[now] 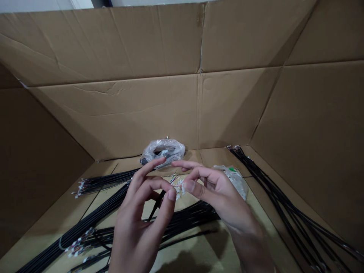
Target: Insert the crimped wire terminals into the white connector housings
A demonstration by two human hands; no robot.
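Note:
My left hand (139, 227) pinches a black cable (156, 208) between thumb and forefinger, close to the end where thin coloured wires (178, 185) come out. Facing it, my right hand (220, 191) has thumb and forefinger closed on a small white connector (183, 188) at the wires. The fingertips hide part of this connector. Behind and below the fingers, loose white connectors (179, 195) lie scattered on the table. Under both hands runs a bundle of black cables (187, 220).
Cardboard walls (142, 110) enclose the table. A clear plastic bag (178, 146) sits at the back, and another bag (240, 184) with a green mark lies right of my right hand. More cable bundles lie left (93, 212) and right (264, 185), with white-tipped ends.

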